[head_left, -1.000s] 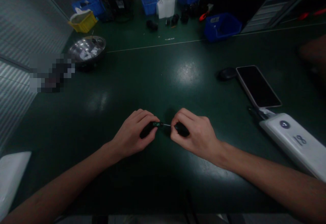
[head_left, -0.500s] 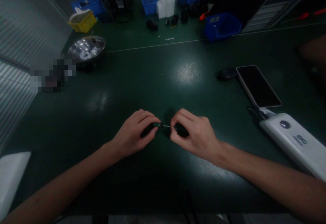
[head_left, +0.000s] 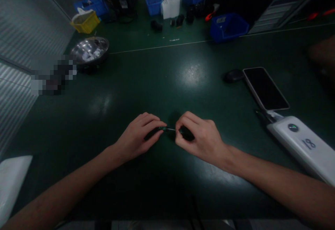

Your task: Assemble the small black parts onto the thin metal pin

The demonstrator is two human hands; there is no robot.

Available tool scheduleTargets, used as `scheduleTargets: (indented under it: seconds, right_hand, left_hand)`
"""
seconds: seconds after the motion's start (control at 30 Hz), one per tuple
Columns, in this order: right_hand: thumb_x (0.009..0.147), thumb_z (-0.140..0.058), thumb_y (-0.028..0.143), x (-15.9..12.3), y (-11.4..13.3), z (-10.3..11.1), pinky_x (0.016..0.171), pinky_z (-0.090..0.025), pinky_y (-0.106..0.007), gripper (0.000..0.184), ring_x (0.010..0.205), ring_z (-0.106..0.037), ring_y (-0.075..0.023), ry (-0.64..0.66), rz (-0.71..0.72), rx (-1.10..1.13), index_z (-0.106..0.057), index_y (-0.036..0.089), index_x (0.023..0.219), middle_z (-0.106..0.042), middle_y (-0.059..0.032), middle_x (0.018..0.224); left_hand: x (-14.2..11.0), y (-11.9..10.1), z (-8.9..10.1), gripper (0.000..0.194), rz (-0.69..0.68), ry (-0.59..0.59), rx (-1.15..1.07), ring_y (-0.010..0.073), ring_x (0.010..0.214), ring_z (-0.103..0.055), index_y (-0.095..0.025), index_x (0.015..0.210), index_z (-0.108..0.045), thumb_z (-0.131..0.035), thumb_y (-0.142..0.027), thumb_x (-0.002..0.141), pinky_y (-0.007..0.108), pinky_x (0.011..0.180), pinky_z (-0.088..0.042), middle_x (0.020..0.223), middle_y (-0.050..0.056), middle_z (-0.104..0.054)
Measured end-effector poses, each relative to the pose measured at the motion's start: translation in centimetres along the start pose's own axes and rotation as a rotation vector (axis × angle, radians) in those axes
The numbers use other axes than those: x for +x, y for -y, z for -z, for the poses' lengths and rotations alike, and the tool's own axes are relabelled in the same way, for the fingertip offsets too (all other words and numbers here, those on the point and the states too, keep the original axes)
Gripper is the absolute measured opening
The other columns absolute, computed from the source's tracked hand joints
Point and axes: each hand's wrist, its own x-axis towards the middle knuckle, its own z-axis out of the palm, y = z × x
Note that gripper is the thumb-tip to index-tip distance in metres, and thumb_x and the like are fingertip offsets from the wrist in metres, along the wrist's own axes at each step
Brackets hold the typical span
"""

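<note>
Between hands (head_left: 140, 132) (head_left: 201, 137), thin shaft (head_left: 171, 129); white device (head_left: 312, 153) reads "18".

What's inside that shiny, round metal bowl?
Inside the shiny, round metal bowl are small white pieces, too blurred to identify. Whatever lies beneath them is covered and can't be seen.

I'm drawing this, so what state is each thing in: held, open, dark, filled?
Left hand: closed on small tool
Right hand: pinched at the tool's shaft
Small tool: held
Phone: screen dark
White device: round display faintly green
Metal bowl: holding white pieces
Yellow bin: holding something whitish
Nearest blue bin: open
</note>
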Motion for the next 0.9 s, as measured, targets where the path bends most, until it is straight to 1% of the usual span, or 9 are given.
scheduleTargets:
  seconds: [0.37,0.6,0.73,0.9]
  right_hand:
    - [0.093,-0.055,0.023,-0.08,-0.13,-0.08,0.061,-0.042,-0.024,0.008,0.072,-0.057,-0.0107,-0.015,-0.001,0.024,-0.062,0.019,0.093,-0.062,-0.0008,0.091]
    - [0.094,-0.054,0.025,-0.19,-0.18,-0.07,0.060,-0.041,-0.024,0.009,0.071,-0.056,-0.0104,0.011,0.009,0.008,-0.062,0.019,0.094,-0.061,-0.0004,0.092]
    - [0.094,-0.054,0.024,-0.19,-0.17,-0.07,0.060,-0.041,-0.025,0.010,0.072,-0.057,-0.0109,0.027,0.027,0.000,-0.062,0.019,0.095,-0.061,-0.0005,0.093]
    - [0.094,-0.053,0.024,-0.12,-0.17,-0.19,0.060,-0.041,-0.025,0.011,0.073,-0.059,-0.0111,0.042,0.063,0.002,-0.062,0.020,0.096,-0.062,-0.0006,0.094]
  left_hand:
    - [-0.29,0.26,-0.04,0.027,-0.005,0.006,-0.009,0.0193,0.102,-0.059,-0.020,0.124,-0.064,-0.059,-0.017,0.098,0.034,0.086,-0.051,0.114,0.009,-0.064]
    - [-0.22,0.32,-0.02,0.028,-0.015,0.021,0.008,0.0197,0.101,-0.058,-0.019,0.126,-0.064,-0.059,-0.017,0.098,0.034,0.085,-0.050,0.115,0.009,-0.064]
    - [-0.24,0.69,-0.39,0.031,-0.072,0.020,0.032,0.0187,0.101,-0.059,-0.021,0.130,-0.062,-0.059,-0.017,0.099,0.034,0.085,-0.050,0.115,0.008,-0.065]
    - [-0.29,0.97,-0.67,0.031,-0.146,-0.002,0.060,0.0191,0.099,-0.061,-0.021,0.129,-0.062,-0.061,-0.017,0.098,0.036,0.086,-0.050,0.115,0.008,-0.067]
